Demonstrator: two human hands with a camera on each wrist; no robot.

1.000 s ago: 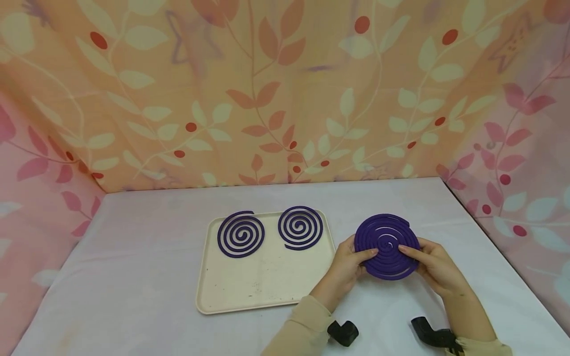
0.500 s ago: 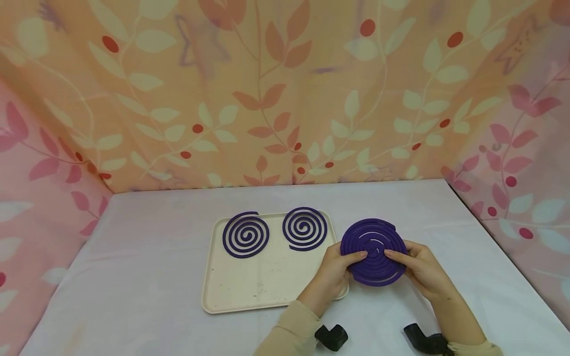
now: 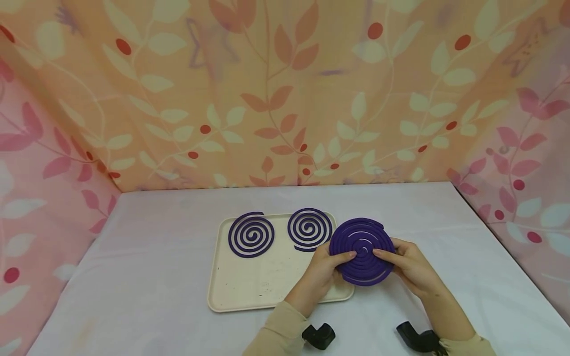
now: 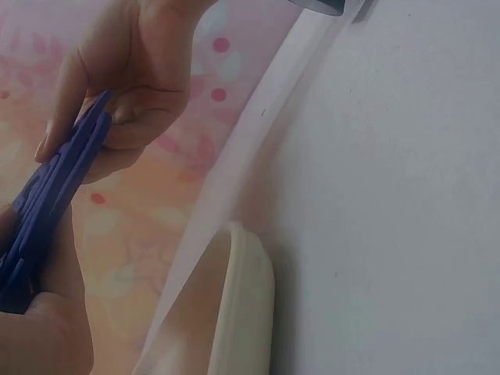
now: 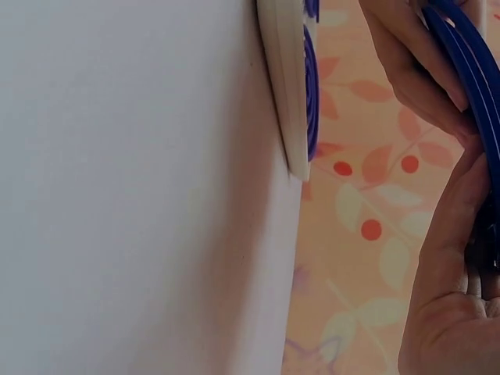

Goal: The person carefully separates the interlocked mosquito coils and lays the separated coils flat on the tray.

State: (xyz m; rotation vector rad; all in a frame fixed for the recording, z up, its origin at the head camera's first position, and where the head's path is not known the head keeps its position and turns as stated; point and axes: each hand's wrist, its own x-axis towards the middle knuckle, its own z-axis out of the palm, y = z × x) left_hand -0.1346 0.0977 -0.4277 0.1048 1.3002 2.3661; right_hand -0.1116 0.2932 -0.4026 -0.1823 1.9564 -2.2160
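A purple mosquito coil (image 3: 364,264), tightly wound with narrow gaps, is held up off the table by both hands. My left hand (image 3: 319,272) pinches its left edge, thumb on the front face and fingers behind. On the opposite edge my right hand (image 3: 413,267) grips the same way. Edge-on in the left wrist view, the held coil (image 4: 58,183) shows two layers lying against each other. Two looser purple coils, a left one (image 3: 252,235) and a right one (image 3: 309,227), lie on the cream tray (image 3: 249,289), reaching over its far rim.
The tray sits on a white-covered table (image 3: 147,267), just left of the hands. Black angled pieces, one by the left wrist (image 3: 319,337) and one by the right wrist (image 3: 416,339), show near the sleeves. A patterned curtain (image 3: 285,99) closes off the back and sides.
Both hands have carried the held coil leftward, closer to the tray, and it now covers part of the tray's right side. The view has shifted slightly. Both hands keep their grip.
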